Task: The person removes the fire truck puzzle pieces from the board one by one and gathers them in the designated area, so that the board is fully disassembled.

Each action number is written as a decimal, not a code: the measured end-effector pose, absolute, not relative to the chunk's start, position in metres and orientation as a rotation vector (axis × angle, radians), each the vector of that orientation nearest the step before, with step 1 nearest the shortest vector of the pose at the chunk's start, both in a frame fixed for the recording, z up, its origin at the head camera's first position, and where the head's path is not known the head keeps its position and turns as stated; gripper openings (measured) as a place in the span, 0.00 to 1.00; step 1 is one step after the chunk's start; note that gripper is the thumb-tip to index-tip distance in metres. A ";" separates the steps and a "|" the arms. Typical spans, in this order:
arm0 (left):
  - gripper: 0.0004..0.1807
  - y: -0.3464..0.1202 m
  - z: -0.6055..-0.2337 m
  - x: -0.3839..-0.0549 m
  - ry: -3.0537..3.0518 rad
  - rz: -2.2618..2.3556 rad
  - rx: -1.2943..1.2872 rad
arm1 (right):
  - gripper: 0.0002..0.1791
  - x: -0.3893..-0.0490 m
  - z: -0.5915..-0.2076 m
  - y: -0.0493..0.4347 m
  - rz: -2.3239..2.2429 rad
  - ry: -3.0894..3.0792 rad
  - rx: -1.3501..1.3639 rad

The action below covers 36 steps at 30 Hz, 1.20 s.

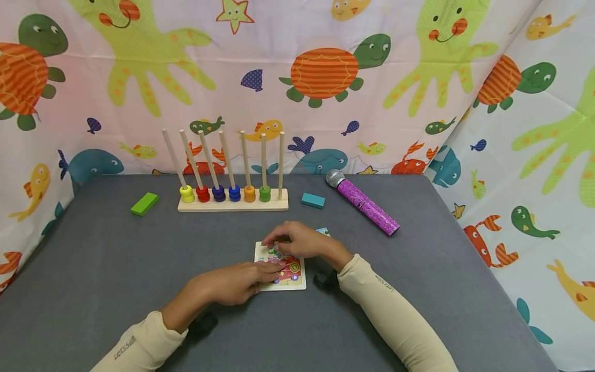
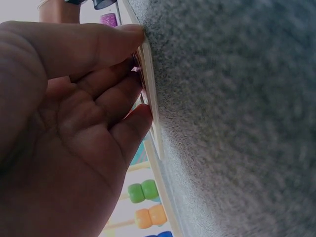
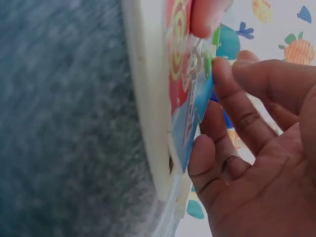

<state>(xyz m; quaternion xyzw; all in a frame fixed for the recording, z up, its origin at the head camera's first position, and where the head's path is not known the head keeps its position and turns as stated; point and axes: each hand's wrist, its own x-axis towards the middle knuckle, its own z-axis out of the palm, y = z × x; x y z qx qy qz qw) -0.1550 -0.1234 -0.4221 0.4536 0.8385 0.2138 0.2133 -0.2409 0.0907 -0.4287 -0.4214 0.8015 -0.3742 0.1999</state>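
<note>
A small wooden picture puzzle board (image 1: 303, 283) lies mid-table, with red, yellow and green artwork. My left hand (image 1: 239, 283) holds its near left side, fingers laid over the picture. In the left wrist view the thumb (image 2: 131, 33) presses the board's edge. My right hand (image 1: 301, 240) is above the far part of the board. Its fingertips bend against a printed puzzle piece (image 3: 186, 138), whose blue end tilts up from the board in the right wrist view. A left fingertip (image 3: 205, 17) touches the picture there. The hands hide much of the picture in the head view.
Behind the board stands a wooden peg rack (image 1: 232, 206) with coloured beads. A green block (image 1: 144, 204), a teal block (image 1: 313, 200) and a glittery purple microphone (image 1: 367, 206) lie around it. A blue-green printed piece (image 1: 323, 231) is partly hidden behind the right wrist.
</note>
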 end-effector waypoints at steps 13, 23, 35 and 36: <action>0.25 -0.123 -0.421 -0.157 2.318 0.615 1.257 | 0.15 -0.237 -0.419 0.092 -0.853 2.442 -1.047; 0.25 -0.124 -0.423 -0.157 2.327 0.606 1.250 | 0.11 -0.231 -0.417 0.095 -0.729 2.538 -1.071; 0.25 -0.123 -0.420 -0.155 2.317 0.613 1.200 | 0.14 -0.243 -0.413 0.123 -1.068 2.394 -1.058; 0.25 -0.123 -0.421 -0.155 2.315 0.614 1.193 | 0.14 -0.244 -0.413 0.126 -1.065 2.405 -1.052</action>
